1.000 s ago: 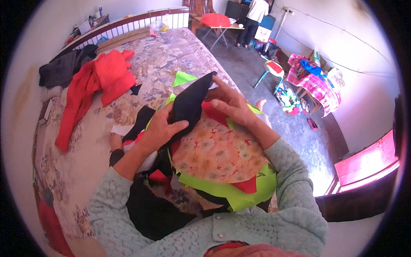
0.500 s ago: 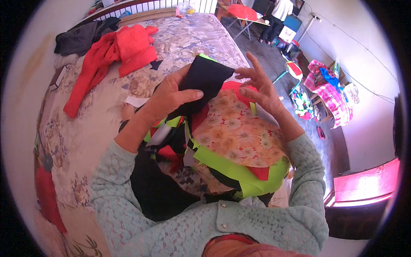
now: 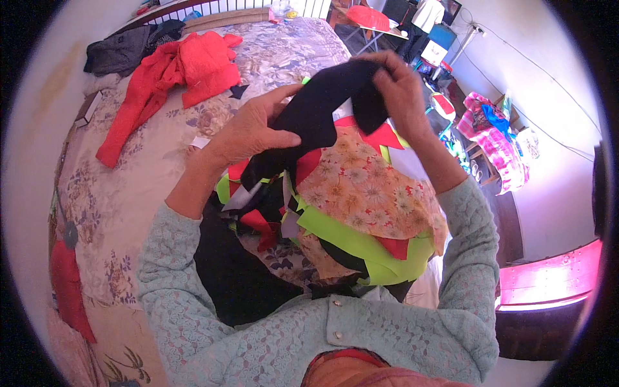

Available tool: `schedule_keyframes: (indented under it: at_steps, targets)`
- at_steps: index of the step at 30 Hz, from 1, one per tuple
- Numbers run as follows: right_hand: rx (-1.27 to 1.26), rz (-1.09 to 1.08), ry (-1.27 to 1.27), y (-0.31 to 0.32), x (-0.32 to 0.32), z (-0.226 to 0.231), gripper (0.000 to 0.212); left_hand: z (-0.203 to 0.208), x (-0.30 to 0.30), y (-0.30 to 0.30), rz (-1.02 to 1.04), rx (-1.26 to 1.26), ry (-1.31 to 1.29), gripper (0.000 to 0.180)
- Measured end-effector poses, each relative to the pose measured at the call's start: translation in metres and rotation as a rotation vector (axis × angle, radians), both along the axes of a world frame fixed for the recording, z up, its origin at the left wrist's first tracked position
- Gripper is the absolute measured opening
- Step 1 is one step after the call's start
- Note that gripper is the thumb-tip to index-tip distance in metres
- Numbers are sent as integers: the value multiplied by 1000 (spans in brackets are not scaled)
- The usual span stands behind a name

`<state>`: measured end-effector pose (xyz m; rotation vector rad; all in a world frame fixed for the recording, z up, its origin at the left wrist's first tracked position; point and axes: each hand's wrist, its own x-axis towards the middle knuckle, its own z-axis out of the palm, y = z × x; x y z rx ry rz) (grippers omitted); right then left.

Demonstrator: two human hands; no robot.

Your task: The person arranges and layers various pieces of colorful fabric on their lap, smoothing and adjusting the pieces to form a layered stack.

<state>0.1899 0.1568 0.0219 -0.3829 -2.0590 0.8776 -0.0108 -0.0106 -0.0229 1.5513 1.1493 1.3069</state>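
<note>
— What's nearest to her, from where you stand?

— The pale green lace sleeves come up from the lower edge, and right in front of her chest sits a heap of fabric scraps: a floral peach piece on top, a lime green piece under it hanging over the near edge of the heap, red and black bits tucked between.

— And her hands?

— Both are raised over the heap, holding one black cloth. The left hand has its fingers curled over the cloth's left side, thumb pressed on top. The right hand pinches the cloth's upper right edge, fingers closed tight on it. The cloth stretches between the two hands and droops toward the scraps below; whether its lower end touches them I cannot tell.

— Is there room around her?

— To her left the bed, with its flowered cover, lies mostly bare beside the heap, so that side is open. Farther up it, a red garment sprawls near the far edge, with a dark grey garment just beyond, touching it. To her right the bed ends close by; past that edge there is floor, a red ledge, a heap of pink checked clothing by the wall, and a folding table with a red top at the far end.
</note>
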Motion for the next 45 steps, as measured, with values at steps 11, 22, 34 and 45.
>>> schedule_keyframes:
  at_steps: [11,22,34,45]
  targets:
    - [568,-342,-73,23,50,58,19,-4,-1,1,641,171,538,25]
    - [216,-324,-194,65,122,40,19,-3,-5,32,467,18,149,25]
    - [-323,-310,-25,64,155,10,30,-13,-7,45,311,-157,9,37]
    - [46,57,-246,-39,84,52,20,36,82,65,259,579,468,60]
